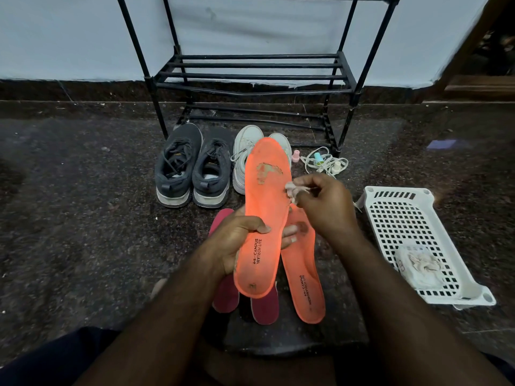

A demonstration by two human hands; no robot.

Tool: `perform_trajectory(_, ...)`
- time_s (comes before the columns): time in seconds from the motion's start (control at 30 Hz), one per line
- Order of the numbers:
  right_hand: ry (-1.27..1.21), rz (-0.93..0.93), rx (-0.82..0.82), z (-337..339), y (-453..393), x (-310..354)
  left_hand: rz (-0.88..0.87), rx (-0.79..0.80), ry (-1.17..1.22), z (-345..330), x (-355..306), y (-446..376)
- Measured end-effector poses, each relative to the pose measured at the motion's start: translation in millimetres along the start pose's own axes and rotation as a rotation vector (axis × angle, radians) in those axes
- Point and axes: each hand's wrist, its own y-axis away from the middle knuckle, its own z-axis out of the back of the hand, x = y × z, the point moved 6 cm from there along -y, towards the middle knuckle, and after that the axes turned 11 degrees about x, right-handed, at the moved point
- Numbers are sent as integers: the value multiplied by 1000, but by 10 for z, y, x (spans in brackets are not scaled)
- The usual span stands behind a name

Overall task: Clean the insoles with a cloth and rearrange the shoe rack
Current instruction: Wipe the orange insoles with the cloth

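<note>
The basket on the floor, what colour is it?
White basket, clearest in the head view.

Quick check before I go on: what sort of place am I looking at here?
Probably a home entryway or hallway floor. A black shoe rack stands against a painted wall, two pairs of shoes, dark and white, sit on the dark stone floor, and a white plastic basket lies nearby.
</note>
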Motion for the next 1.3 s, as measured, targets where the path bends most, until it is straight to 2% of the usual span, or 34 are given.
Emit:
perform_trajectory(0.1, -382, -60, -27, 98, -17, -42, -23, 31, -29, 71, -22, 42)
perform_trajectory(0.2, -470, -70, -31, 134, -18, -19, -28, 65, 0, 50, -36, 5)
perform_trajectory(0.33, -413, -71, 4, 100, 0, 29, 50, 78, 10, 85, -37, 10)
perform_trajectory(0.47, -356, -2, 96, -22, 58, 222, -39, 116, 100, 62, -88, -11)
perform_trajectory(0.6, -50, 113, 111, -253, 128, 370, -108, 33, 112, 67, -80, -23)
perform_trajectory(0.73, 115, 243, 167, -478, 278, 535, -122, -24, 110, 82, -68, -17)
perform_trajectory(0.87, 207, 341, 133, -570, 359, 594, -102, -57, 118, 128, -43, -30)
perform_trajectory(1.07, 205, 331, 30, -496, 333, 590, -50, -70, 89, 61, 44, -43)
perform_trajectory(1.3, 242, 178, 341, -575, 320, 488, -111, -61, 81, 91, -153, 10)
